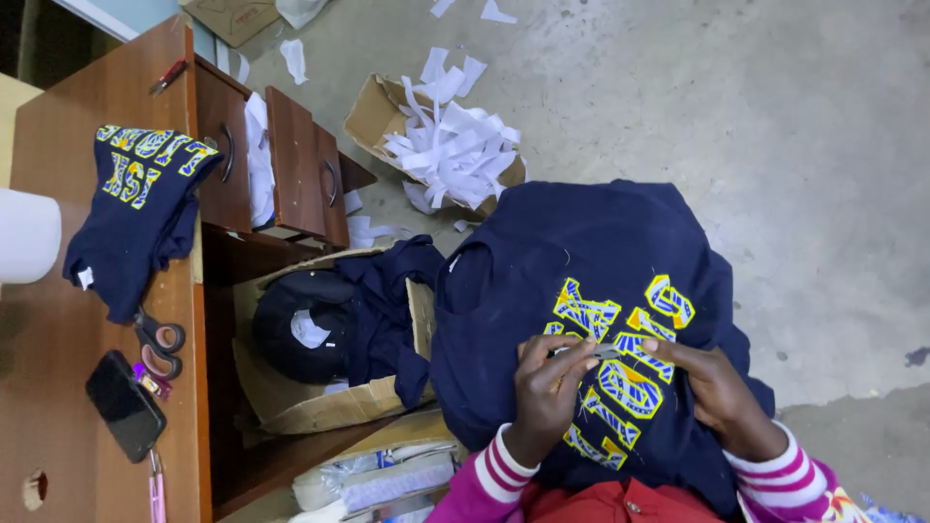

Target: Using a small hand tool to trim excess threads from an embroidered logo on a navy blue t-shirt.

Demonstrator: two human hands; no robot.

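Left hand [550, 387] pinches a small metal snipper [593, 353] at the yellow lettering [620, 373]; right hand [719, 395] lies flat, fingers spread, pressing the navy garment [572, 252] on the lap. The cloth looks soft, light and floppy, best held taut close beside the stitching. At nine o'clock, a cardboard box [320, 402] of dark garments. Farther at nine, the wooden surface [58, 387] carries scissors [160, 347], a phone [124, 405] and another folded garment [136, 208]. At twelve, a box of paper strips [446, 145].
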